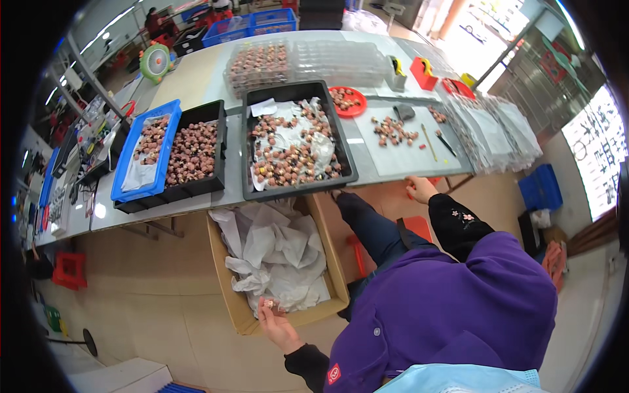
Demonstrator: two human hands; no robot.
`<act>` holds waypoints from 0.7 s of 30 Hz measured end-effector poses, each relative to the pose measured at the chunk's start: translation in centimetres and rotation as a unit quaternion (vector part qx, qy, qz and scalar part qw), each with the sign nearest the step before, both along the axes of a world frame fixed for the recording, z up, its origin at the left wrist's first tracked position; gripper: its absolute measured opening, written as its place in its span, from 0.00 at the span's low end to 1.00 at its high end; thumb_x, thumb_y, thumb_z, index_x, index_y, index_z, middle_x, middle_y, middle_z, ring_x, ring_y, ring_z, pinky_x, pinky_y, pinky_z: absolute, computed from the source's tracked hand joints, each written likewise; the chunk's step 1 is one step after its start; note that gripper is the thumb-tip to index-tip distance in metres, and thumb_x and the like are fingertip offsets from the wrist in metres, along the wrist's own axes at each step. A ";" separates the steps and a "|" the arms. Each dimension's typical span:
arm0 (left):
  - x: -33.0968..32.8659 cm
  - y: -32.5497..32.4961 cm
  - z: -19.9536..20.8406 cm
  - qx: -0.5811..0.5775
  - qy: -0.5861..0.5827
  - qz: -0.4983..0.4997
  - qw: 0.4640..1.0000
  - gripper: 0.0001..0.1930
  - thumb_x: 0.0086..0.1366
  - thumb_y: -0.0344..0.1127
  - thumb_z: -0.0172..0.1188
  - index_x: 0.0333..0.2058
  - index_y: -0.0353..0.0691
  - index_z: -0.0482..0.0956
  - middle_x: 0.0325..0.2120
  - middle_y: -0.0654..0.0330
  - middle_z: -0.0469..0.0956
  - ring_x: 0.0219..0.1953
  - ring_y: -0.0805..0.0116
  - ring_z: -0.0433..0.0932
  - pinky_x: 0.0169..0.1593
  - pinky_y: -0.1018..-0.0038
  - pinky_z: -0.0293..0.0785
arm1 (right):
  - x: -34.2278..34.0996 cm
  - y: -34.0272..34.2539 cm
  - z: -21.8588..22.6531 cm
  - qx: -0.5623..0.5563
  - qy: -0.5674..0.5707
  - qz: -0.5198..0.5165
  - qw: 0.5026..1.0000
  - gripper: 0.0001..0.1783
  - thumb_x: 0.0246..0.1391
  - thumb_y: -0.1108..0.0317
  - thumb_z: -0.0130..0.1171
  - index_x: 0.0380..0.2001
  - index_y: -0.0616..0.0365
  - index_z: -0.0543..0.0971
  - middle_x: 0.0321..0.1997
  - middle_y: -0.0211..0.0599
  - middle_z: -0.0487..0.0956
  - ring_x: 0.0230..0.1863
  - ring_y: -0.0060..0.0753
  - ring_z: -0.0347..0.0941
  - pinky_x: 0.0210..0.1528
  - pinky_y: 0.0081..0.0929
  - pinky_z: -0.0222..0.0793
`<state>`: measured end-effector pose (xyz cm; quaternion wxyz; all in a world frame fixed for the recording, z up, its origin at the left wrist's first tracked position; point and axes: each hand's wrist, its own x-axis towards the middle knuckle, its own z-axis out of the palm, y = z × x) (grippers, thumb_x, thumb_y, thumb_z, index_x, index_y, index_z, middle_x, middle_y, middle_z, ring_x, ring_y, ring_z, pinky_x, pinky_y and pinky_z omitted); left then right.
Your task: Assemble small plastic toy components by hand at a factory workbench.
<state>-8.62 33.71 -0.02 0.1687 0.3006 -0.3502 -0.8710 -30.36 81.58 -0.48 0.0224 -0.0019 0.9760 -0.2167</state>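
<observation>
My left hand reaches down to the near corner of an open cardboard box on the floor and pinches a small pink-brown round piece at its fingertips. Crumpled white paper fills the box. My right hand, in a black sleeve with a flower pattern, grips the front edge of the grey table. Straight above the box on the table sits a large black tray holding many of the same small round pieces on white paper.
A blue bin and a black bin of the pieces stand at the left. Farther back are clear blister trays, a red dish, tape dispensers and stacked clear bags. A red stool stands on the floor.
</observation>
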 end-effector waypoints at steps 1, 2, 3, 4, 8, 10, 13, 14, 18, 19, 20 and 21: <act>-0.9 0.6 0.3 0.002 0.002 0.013 1.000 0.16 0.63 0.37 0.47 0.48 0.38 0.65 0.34 0.62 0.72 0.33 0.74 0.70 0.34 0.81 0.67 | -2.1 0.6 0.2 -0.003 -0.006 -0.010 1.000 0.16 0.45 0.71 0.51 0.41 0.57 0.70 0.28 0.47 0.76 0.31 0.45 0.73 0.35 0.32 0.69; -1.9 1.3 0.4 -0.008 0.003 0.013 1.000 0.15 0.63 0.36 0.47 0.47 0.37 0.66 0.35 0.61 0.72 0.33 0.74 0.71 0.35 0.81 0.67 | -3.8 1.6 0.1 0.025 0.024 0.012 0.999 0.17 0.45 0.72 0.51 0.42 0.55 0.70 0.27 0.46 0.76 0.31 0.46 0.73 0.35 0.34 0.68; -3.0 2.3 0.7 -0.016 0.001 0.018 1.000 0.15 0.63 0.35 0.47 0.47 0.37 0.66 0.35 0.60 0.72 0.34 0.73 0.71 0.35 0.81 0.67 | -5.6 2.6 0.3 0.059 0.027 0.017 0.998 0.17 0.46 0.72 0.49 0.43 0.54 0.69 0.27 0.46 0.76 0.31 0.47 0.72 0.36 0.36 0.68; -4.2 3.6 0.8 -0.015 -0.007 0.035 0.999 0.15 0.63 0.35 0.47 0.47 0.37 0.66 0.35 0.60 0.72 0.34 0.73 0.71 0.35 0.81 0.67 | -7.4 3.8 0.0 0.079 0.029 -0.001 0.996 0.19 0.45 0.74 0.49 0.44 0.53 0.69 0.28 0.46 0.75 0.32 0.48 0.72 0.36 0.36 0.67; -12.3 11.1 2.2 -0.089 -0.033 -0.105 0.990 0.12 0.61 0.29 0.47 0.43 0.32 0.70 0.35 0.57 0.73 0.34 0.73 0.71 0.36 0.80 0.67 | -16.0 10.0 -1.8 0.107 0.069 -0.003 0.992 0.28 0.36 0.79 0.54 0.46 0.50 0.67 0.44 0.49 0.69 0.44 0.51 0.66 0.42 0.39 0.64; -16.3 15.8 2.3 -0.108 -0.041 -0.198 0.973 0.10 0.61 0.25 0.47 0.40 0.30 0.71 0.33 0.57 0.73 0.34 0.73 0.71 0.37 0.80 0.67 | -21.0 10.9 -1.8 0.139 0.076 0.043 0.986 0.34 0.30 0.81 0.57 0.48 0.49 0.67 0.50 0.46 0.63 0.48 0.49 0.62 0.45 0.36 0.63; -24.3 22.7 2.6 -0.092 -0.041 -0.285 0.953 0.09 0.60 0.23 0.47 0.39 0.28 0.71 0.32 0.57 0.73 0.33 0.73 0.71 0.36 0.80 0.67 | -27.1 11.8 -1.9 0.131 0.119 0.130 0.976 0.34 0.27 0.83 0.56 0.46 0.50 0.70 0.52 0.45 0.60 0.49 0.48 0.60 0.48 0.33 0.62; -27.0 24.7 2.5 -0.096 -0.041 -0.312 0.944 0.09 0.60 0.23 0.47 0.39 0.27 0.71 0.32 0.57 0.73 0.32 0.73 0.71 0.36 0.80 0.67 | -28.3 12.3 -2.0 0.147 0.124 0.157 0.969 0.31 0.28 0.85 0.53 0.43 0.51 0.71 0.52 0.47 0.61 0.50 0.49 0.60 0.49 0.33 0.62; -36.1 31.9 2.0 -0.068 -0.011 -0.442 0.895 0.10 0.60 0.24 0.47 0.40 0.28 0.71 0.32 0.58 0.72 0.33 0.75 0.70 0.37 0.82 0.66 | -30.5 17.5 -2.1 0.130 0.152 0.137 0.970 0.17 0.33 0.81 0.56 0.33 0.56 0.74 0.49 0.47 0.63 0.50 0.49 0.60 0.49 0.35 0.61; -37.4 33.0 1.6 -0.067 -0.017 -0.445 0.893 0.10 0.60 0.24 0.47 0.40 0.28 0.71 0.32 0.58 0.72 0.33 0.75 0.70 0.37 0.82 0.66 | -30.9 17.9 -1.7 0.110 0.174 0.115 0.972 0.14 0.34 0.78 0.58 0.30 0.58 0.74 0.48 0.46 0.65 0.50 0.48 0.60 0.49 0.36 0.60; -38.4 34.0 1.2 -0.059 0.001 -0.459 0.887 0.10 0.61 0.25 0.48 0.40 0.29 0.71 0.34 0.60 0.71 0.34 0.77 0.70 0.38 0.83 0.66 | -30.5 18.0 -0.8 0.120 0.206 0.072 0.969 0.08 0.39 0.77 0.58 0.26 0.59 0.73 0.46 0.45 0.66 0.48 0.47 0.61 0.47 0.34 0.60; -39.1 34.6 0.8 -0.055 0.020 -0.472 0.879 0.10 0.61 0.26 0.49 0.41 0.30 0.72 0.36 0.62 0.70 0.34 0.78 0.70 0.38 0.85 0.65 | -29.9 18.0 0.4 0.118 0.204 0.067 0.969 0.08 0.39 0.77 0.58 0.26 0.59 0.73 0.46 0.45 0.66 0.48 0.47 0.61 0.47 0.34 0.60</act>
